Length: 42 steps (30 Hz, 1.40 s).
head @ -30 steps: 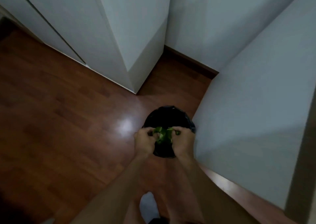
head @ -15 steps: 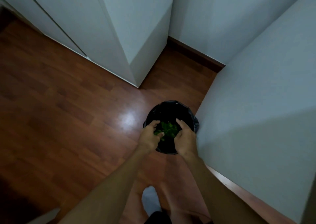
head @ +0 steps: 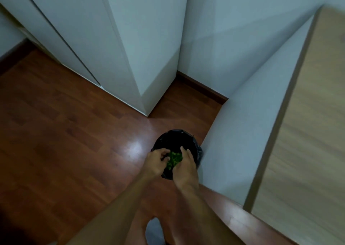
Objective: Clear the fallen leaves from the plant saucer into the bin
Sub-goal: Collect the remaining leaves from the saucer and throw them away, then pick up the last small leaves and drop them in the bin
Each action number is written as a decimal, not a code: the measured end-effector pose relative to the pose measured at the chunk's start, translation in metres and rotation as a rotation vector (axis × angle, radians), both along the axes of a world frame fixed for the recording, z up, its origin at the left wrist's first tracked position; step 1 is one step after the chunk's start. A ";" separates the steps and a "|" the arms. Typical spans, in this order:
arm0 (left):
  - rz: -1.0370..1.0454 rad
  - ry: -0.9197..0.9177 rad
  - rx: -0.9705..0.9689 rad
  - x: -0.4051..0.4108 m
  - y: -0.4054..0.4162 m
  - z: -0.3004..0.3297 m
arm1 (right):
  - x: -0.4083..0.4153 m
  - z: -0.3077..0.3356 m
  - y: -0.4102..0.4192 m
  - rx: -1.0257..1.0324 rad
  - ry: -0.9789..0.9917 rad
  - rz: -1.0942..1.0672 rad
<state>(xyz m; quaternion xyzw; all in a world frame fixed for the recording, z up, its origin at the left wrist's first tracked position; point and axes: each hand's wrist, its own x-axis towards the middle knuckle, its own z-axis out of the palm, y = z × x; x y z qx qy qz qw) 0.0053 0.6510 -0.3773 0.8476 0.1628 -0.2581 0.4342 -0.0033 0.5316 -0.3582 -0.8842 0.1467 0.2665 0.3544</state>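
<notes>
Floorboards (head: pixel 61 136) of dark red wood run between white cabinets (head: pixel 104 44) in a dim room, where a black-lined bin (head: pixel 176 139) stands against a pale wall. Above it, left hand (head: pixel 155 162) and right hand (head: pixel 183 165) hover, fingers loosely spread, green leaves (head: pixel 174 160) between them, seemingly dropping in. Emptying looks nearly done; no saucer shows.

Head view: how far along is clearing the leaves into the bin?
Done: the leaves have been carried to the round bin with a black liner on the wooden floor. In hand: the left hand and right hand are over its opening with a clump of green leaves between them; whether they grip it is unclear. Left: letting go. No saucer is in view.
</notes>
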 end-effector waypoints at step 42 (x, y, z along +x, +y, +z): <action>-0.432 -0.422 0.016 -0.070 -0.423 0.423 | -0.125 0.401 -0.513 -0.011 -0.328 -0.039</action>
